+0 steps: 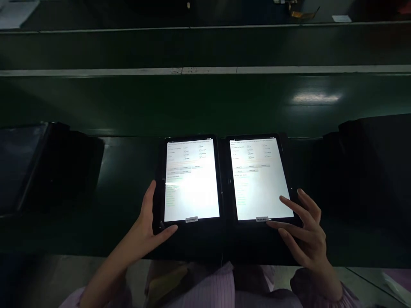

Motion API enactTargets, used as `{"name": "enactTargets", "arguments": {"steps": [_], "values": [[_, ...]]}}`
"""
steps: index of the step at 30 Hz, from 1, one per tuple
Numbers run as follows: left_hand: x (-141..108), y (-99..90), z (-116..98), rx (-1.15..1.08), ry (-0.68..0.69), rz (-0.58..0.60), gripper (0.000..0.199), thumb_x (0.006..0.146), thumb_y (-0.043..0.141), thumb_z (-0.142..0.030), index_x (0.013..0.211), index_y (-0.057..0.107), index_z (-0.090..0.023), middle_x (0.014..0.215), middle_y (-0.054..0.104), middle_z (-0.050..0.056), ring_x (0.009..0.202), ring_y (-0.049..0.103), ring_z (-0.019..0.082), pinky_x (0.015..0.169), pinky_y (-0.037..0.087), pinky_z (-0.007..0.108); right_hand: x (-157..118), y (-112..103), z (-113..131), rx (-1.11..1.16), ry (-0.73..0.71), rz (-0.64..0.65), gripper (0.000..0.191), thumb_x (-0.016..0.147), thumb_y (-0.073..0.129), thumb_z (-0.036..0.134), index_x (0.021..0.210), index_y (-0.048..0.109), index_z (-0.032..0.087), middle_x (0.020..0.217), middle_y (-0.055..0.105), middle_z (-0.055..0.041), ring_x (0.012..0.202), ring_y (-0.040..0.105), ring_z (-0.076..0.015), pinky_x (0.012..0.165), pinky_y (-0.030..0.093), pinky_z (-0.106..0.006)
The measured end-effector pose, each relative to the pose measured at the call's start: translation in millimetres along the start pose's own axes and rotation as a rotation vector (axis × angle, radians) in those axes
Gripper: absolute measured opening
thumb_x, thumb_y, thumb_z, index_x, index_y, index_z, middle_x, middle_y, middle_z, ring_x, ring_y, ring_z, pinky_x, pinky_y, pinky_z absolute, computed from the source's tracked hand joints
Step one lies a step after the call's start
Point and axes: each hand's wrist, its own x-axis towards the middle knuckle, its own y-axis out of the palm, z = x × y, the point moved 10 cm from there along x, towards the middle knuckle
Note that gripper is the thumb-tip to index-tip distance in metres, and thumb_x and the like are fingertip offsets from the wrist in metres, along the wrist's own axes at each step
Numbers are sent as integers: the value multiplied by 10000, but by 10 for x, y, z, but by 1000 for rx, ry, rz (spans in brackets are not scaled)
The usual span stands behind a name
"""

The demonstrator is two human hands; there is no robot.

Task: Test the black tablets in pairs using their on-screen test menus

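Two lit tablets lie side by side on the dark green bench, each showing a white page with checkboxes, buttons and green text. My left hand (150,224) rests at the lower left corner of the left tablet (192,184), its thumb on the bottom edge and the other fingers along the left side. My right hand (305,229) is at the lower right of the right tablet (260,184), fingers spread, with one fingertip over the screen and another by the bottom edge. A small label (192,219) sits on the left tablet's lower bezel, and a similar label (262,219) on the right one's.
A dark screen (22,167) stands at the left, beside a black object (85,167). Large black shapes (382,171) fill the right side. Beyond a pale rail (128,72), an upper surface holds a ribbon-like part (303,15) and a white slip (342,19).
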Motion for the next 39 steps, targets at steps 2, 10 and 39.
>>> {"name": "enactTargets", "arguments": {"steps": [2, 10, 39], "values": [[-27, 7, -17, 78, 11, 4, 1237, 894, 736, -720, 1779, -60, -385, 1888, 33, 175, 1705, 156, 500, 1269, 310, 779, -13, 31, -32, -56, 35, 4, 303, 1032, 631, 126, 1066, 858, 324, 1717, 519, 103, 1682, 327, -320, 1323, 386, -509], [182, -104, -92, -50, -132, -275, 1038, 914, 703, -678, 1764, 250, -290, 1828, 273, 191, 1704, 216, 450, 1338, 235, 704, -59, 41, -154, -204, 125, 6, 421, 1049, 633, 221, 1438, 722, 359, 1750, 475, 18, 1663, 342, -403, 1258, 437, -655], [115, -4, -245, 49, -59, -223, 1154, 844, 762, -748, 1760, 250, -267, 1829, 231, 229, 1698, 191, 499, 1297, 269, 760, 257, 323, 391, -136, -53, 31, 290, 1008, 664, 128, 1186, 824, 291, 1502, 693, -61, 1570, 472, -383, 1128, 564, -553]]}}
